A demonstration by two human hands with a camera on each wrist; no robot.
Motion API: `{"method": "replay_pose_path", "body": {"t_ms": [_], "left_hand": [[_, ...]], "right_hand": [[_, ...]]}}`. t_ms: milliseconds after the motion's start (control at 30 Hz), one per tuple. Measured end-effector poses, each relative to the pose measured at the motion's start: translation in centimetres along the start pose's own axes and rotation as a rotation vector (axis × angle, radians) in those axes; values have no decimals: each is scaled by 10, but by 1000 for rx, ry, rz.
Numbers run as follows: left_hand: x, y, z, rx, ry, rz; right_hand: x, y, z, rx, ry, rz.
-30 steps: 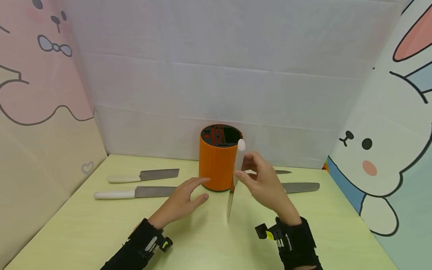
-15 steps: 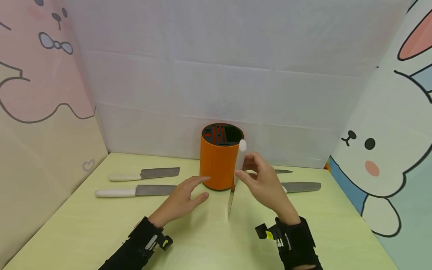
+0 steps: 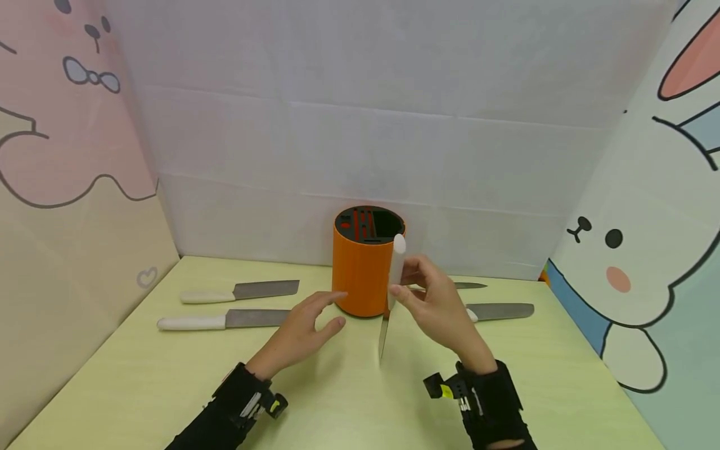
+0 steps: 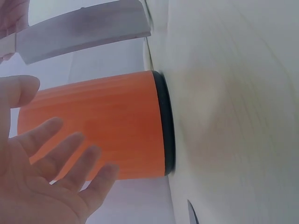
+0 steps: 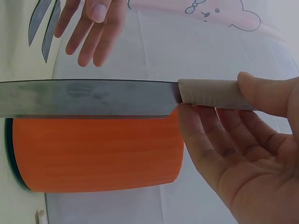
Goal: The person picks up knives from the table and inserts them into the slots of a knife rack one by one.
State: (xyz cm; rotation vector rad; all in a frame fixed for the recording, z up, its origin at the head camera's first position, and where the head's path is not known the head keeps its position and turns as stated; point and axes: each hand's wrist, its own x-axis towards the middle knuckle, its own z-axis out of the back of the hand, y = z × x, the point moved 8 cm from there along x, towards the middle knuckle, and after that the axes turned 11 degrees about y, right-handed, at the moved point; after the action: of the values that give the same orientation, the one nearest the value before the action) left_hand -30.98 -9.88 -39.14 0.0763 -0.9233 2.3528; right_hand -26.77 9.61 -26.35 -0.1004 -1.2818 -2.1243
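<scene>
My right hand (image 3: 435,306) pinches the white handle (image 5: 210,93) of a kitchen knife (image 5: 88,99) between thumb and fingers. The knife is upright, its blade pointing down, in front of an orange knife block (image 3: 360,275) with a slotted black top. In the right wrist view the broad grey blade crosses in front of the block's side. My left hand (image 3: 300,328) hovers left of the block with fingers spread and holds nothing. In the left wrist view its palm and fingers (image 4: 70,154) lie before the orange wall; whether they touch it I cannot tell.
Left of the block lie two white-handled knives, a shorter one (image 3: 264,289) behind a longer one (image 3: 194,323). To the right lie a broad-bladed knife (image 3: 500,311) and a slim pointed one (image 3: 469,285), both partly hidden by my right hand. A white wall (image 3: 253,144) stands behind the table.
The knife and my right hand have shifted very slightly left. My left hand has drawn a touch left too. The grip and the other knives stay as they were.
</scene>
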Motion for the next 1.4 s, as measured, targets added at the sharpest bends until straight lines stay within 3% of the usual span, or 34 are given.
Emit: {"method": "replay_pose_path", "body": {"t_ms": [367, 733, 867, 1100, 1233, 1400], "left_hand": [[14, -26, 5, -84, -35, -78], [40, -57, 31, -180, -133, -181], [47, -77, 38, -221, -137, -206], [46, -126, 57, -298, -146, -245], [47, -132, 60, -306, -167, -256], [58, -120, 55, -295, -197, -260]], "right_hand": [[0, 1, 1, -8, -5, 20], [1, -2, 1, 6, -6, 28], [2, -14, 1, 5, -5, 32], [5, -38, 0, 5, -10, 43], [5, -36, -2, 20, -6, 58], [4, -19, -3, 26, -11, 58]]}}
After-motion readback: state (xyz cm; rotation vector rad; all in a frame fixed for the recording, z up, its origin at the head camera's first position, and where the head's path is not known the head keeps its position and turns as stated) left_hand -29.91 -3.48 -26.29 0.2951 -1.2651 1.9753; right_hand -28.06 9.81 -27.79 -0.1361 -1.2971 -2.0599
